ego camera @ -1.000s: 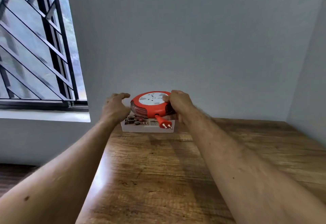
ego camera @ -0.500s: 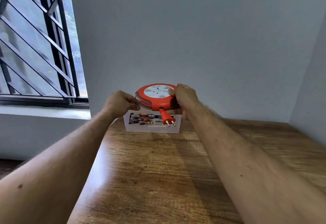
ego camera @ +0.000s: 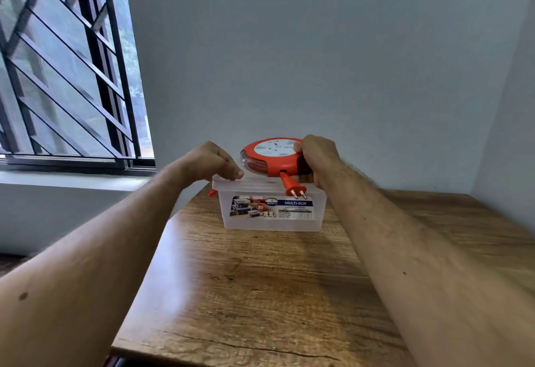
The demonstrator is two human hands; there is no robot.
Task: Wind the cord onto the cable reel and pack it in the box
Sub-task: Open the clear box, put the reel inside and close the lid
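A round orange cable reel (ego camera: 267, 159) with a white socket face sits tilted over the top of a clear plastic box (ego camera: 272, 210) that carries a printed label. My right hand (ego camera: 318, 161) grips the reel's right edge. The cord looks wound inside the reel, and its orange two-pin plug (ego camera: 292, 187) hangs over the box's front rim. My left hand (ego camera: 212, 162) rests with curled fingers on the box's left rim, thumb pressed on it. The box interior is hidden from here.
The box stands at the far edge of a wooden table (ego camera: 275, 294), close to the grey wall (ego camera: 318, 63). A barred window (ego camera: 66, 71) and its sill lie to the left. A small orange piece (ego camera: 212, 192) pokes out by the box's left corner.
The view has shifted, showing more of the box front. My left hand has moved from the reel's left side down onto the box rim. The reel stays in my right hand.
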